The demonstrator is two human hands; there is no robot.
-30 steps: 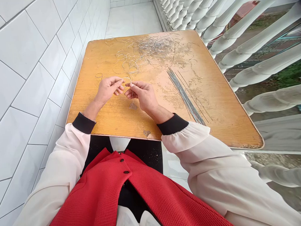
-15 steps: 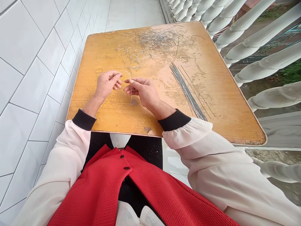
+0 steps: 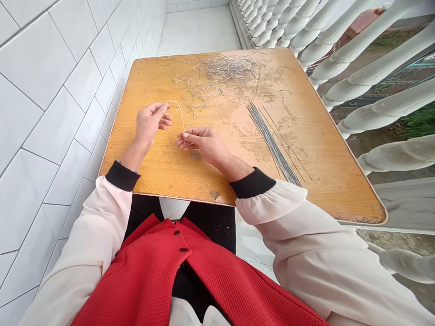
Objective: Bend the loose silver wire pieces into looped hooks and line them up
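Note:
A thin, pale wire [image 3: 182, 114] arches between my two hands above the wooden table. My left hand [image 3: 150, 122] is closed, pinching one end between thumb and forefinger. Lower and to the right, my right hand [image 3: 204, 142] pinches the same wire, and a short bit of it shows around those fingertips. Just beyond the hands lie loose curled wires [image 3: 199, 94] on the tabletop. A bundle of straight grey wires [image 3: 274, 144] rests to the right of my right hand.
The worn wooden table [image 3: 332, 187] carries a tangled heap of wire [image 3: 232, 70] at its far side. A white tiled wall [image 3: 33, 112] runs along the left. White balusters [image 3: 391, 150] stand close on the right.
My right hand has moved down, away from the left hand. The left hand now grips the wire's upper end, which bends between both hands. The camera view has tilted up slightly.

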